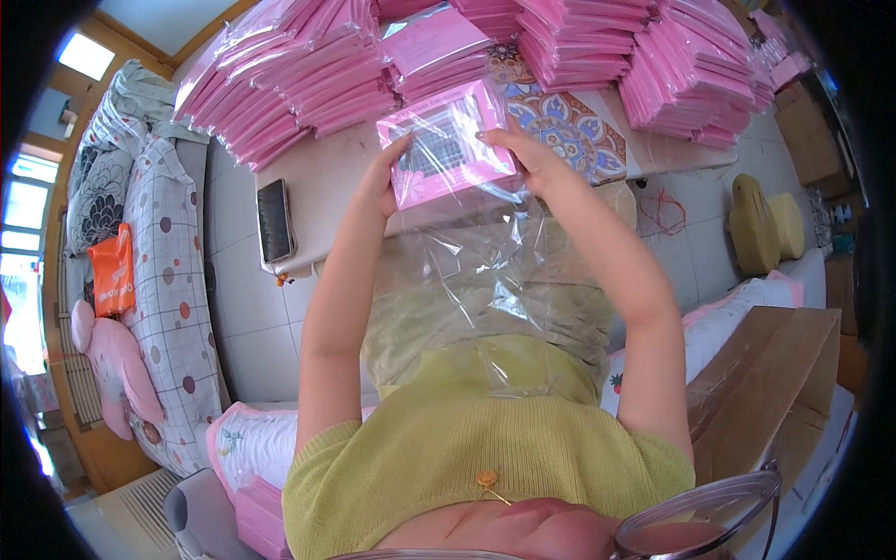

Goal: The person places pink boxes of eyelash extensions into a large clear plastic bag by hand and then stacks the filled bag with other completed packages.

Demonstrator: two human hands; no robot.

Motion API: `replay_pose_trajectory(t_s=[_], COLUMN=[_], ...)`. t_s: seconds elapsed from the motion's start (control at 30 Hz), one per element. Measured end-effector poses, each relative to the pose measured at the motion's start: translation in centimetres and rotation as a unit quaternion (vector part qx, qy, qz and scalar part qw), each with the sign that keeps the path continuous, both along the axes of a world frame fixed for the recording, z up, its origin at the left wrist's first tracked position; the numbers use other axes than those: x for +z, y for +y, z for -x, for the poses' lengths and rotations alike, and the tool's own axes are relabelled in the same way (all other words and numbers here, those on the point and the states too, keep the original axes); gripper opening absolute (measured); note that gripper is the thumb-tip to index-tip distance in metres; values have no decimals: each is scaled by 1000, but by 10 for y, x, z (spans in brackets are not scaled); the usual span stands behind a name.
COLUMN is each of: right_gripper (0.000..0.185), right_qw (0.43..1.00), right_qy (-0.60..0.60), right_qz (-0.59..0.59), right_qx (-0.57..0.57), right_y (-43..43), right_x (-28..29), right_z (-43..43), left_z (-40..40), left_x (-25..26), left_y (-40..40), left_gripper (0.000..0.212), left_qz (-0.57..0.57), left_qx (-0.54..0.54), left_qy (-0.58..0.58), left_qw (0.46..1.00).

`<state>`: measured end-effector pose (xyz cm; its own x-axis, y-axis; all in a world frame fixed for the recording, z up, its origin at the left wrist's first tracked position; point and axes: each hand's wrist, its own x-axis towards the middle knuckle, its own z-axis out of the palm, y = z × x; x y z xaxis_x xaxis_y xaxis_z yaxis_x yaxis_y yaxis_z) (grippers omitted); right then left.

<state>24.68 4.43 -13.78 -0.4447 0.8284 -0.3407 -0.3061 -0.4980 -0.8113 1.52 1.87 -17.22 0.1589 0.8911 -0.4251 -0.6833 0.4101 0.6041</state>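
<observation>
Both hands hold a pink eyelash extension box (448, 150) with a window that shows rows of dark lashes. My left hand (388, 171) grips its left side, thumb on the front. My right hand (525, 154) grips the right side, thumb on the front near the upper corner. Clear plastic film (483, 273) covers the box and hangs down from it over my lap. Behind the box, a shorter pile of pink packets (434, 45) in clear wrap stands on the table (322, 168).
Tall stacks of wrapped pink packets stand at the left (301, 84) and right (686, 77). A smartphone (275, 220) lies at the table's left edge. A patterned mat (567, 126) lies behind my right hand. An open cardboard box (763, 385) is at the lower right.
</observation>
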Motion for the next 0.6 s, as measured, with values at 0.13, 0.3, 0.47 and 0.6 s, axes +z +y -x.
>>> replay_pose_trajectory(t_s=[0.13,0.3,0.47,0.6], right_gripper=[55,46,53,75], right_qw=[999,999,981,960], right_qy=[28,12,-187,-268], right_qz=[32,37,-40,-84], right_qx=[-25,20,20,9], right_y=[0,8,17,9], right_x=[-4,-18,-36,-18], right_z=[-4,-15,-17,-7], left_z=[8,8,7,10], left_x=[7,-19,-35,-28], left_y=[10,23,14,12], left_gripper=[32,35,29,26], left_qz=[1,24,-23,-19], left_qx=[-38,-64,-46,-63], left_qy=[64,84,116,124], left_qw=[997,994,992,990])
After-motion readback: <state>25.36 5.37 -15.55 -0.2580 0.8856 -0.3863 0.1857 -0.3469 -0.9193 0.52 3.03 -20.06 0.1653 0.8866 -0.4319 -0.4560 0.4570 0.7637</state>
